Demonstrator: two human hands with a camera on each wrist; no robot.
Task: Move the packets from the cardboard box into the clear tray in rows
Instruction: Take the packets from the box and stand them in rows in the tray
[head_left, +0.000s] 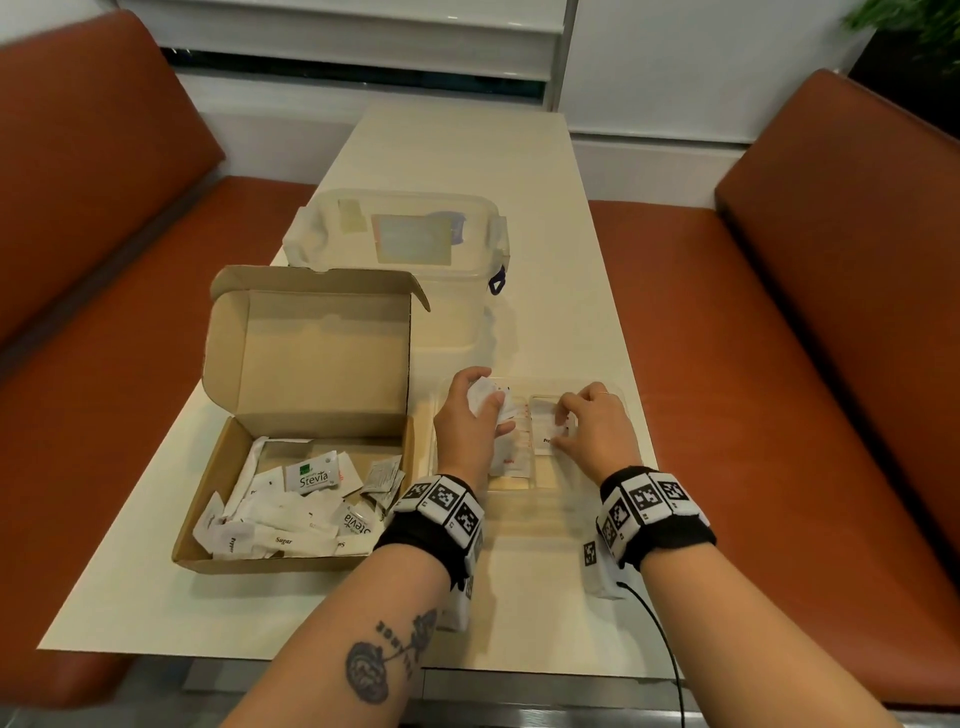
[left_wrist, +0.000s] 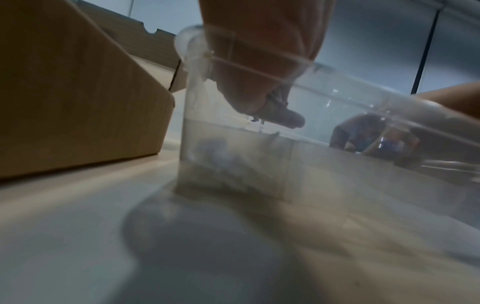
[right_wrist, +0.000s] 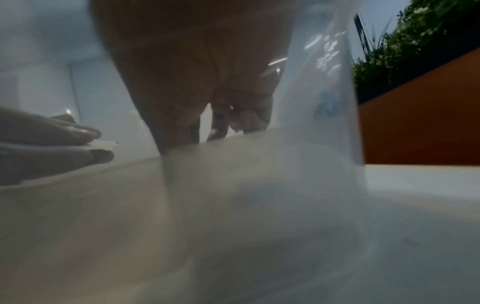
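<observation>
I sit at a cream table (head_left: 457, 156) between two rust-brown benches (head_left: 810, 322), white wall panels (head_left: 701, 67) ahead, plant (head_left: 919, 26) far right.

Both forearms reach forward side by side, each wrist wrapped in a black band set with white, black-patterned squares. The left forearm bears a dark flower tattoo. The left hand (head_left: 470, 415) is held palm down, its fingers and thumb curled in a grip round a small white bundle. The right hand (head_left: 597, 423) is also palm down, fingers bent, the fingertips (head_left: 558, 441) pointing down; a thin ring sits on one finger.
</observation>
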